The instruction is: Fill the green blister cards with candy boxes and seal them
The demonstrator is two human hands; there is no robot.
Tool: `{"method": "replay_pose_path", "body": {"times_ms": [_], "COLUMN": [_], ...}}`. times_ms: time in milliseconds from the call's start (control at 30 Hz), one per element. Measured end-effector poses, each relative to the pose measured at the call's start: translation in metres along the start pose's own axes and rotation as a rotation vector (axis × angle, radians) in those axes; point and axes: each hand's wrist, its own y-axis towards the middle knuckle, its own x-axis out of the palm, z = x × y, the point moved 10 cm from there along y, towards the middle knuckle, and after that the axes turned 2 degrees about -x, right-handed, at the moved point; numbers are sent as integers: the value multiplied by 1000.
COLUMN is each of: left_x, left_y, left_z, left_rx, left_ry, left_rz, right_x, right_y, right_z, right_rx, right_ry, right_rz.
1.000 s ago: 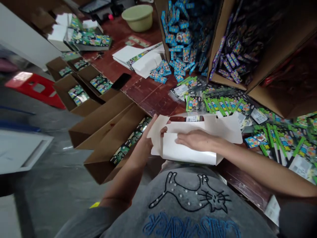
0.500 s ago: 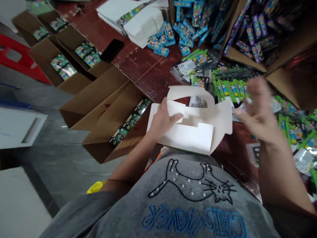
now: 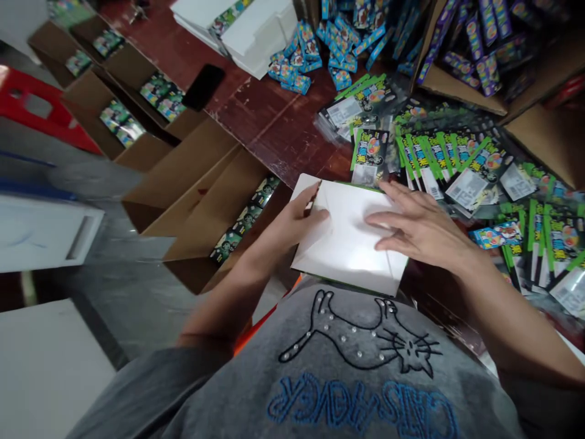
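A small white paperboard box [image 3: 350,235] with green along its edges rests at the table's near edge, close against my shirt. My left hand [image 3: 299,219] grips its left side, the thumb lying on the white surface and the fingers around the edge. On its right side lies my right hand [image 3: 406,222], its fingers spread apart over the white board with nothing held in them. Just past the box is a black-and-green candy packet [image 3: 369,152]. More such packets [image 3: 439,155] fan out beyond my right hand, and a blue packet [image 3: 497,235] lies to its right.
Brown cartons [image 3: 183,183] holding green-and-black boxes stand left of the red table [image 3: 260,122]. At the back are a phone [image 3: 204,87], a white paperboard stack [image 3: 260,36] and blue packets [image 3: 297,58]. A carton [image 3: 461,100] of purple packets stands back right.
My right hand has come left and down onto the box. The handle-shaped flap and raised panels no longer show; a flatter white surface faces up. My left hand stays at the left side.
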Motion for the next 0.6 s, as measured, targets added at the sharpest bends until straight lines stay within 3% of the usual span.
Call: {"method": "replay_pose_path", "body": {"times_ms": [100,200,467,600], "left_x": [3,-1,-22,-32], "left_y": [-24,-48,-76,-83], "left_z": [-8,-3,25,42], "left_rx": [-131,-110,-102,-57], "left_ry": [-122,-51,-189,-198], "left_rz": [-108,-127,-16,58], "right_x": [10,13,-5,-13], "right_y": [9,18,25,32], "right_z": [4,-3,-9,-15], "right_rx": [142,207,272,277], "right_ry": [-141,-217,-217,-98], "right_rz": [-10,52,245,323]}}
